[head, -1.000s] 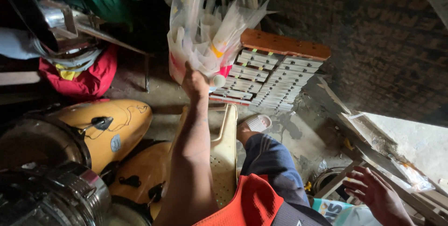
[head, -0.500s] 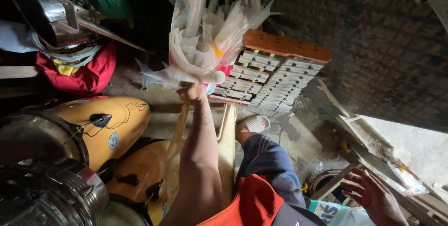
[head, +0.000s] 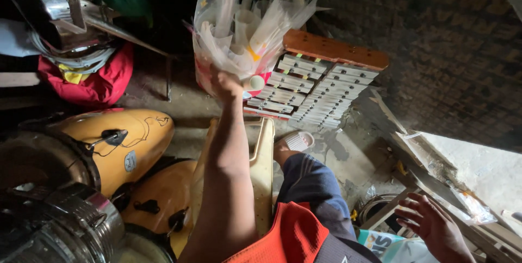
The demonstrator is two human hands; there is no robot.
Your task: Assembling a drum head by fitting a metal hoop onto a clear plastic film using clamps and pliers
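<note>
Left hand (head: 225, 85) closed on a bundle of clear plastic bags (head: 239, 29), held up at arm's length. Right hand (head: 432, 225) empty, fingers spread, low beside the knee. Step, judged: lifting the bundle clear; the grip needs keeping firm. Beyond the left hand: xylophone (head: 321, 81); dirt floor (head: 348, 157); brick wall (head: 435, 40).

The dusty concrete floor (head: 348, 160) carries a metal-barred xylophone (head: 321, 86), yellow panels (head: 128, 143) and a red bag (head: 89, 81).
</note>
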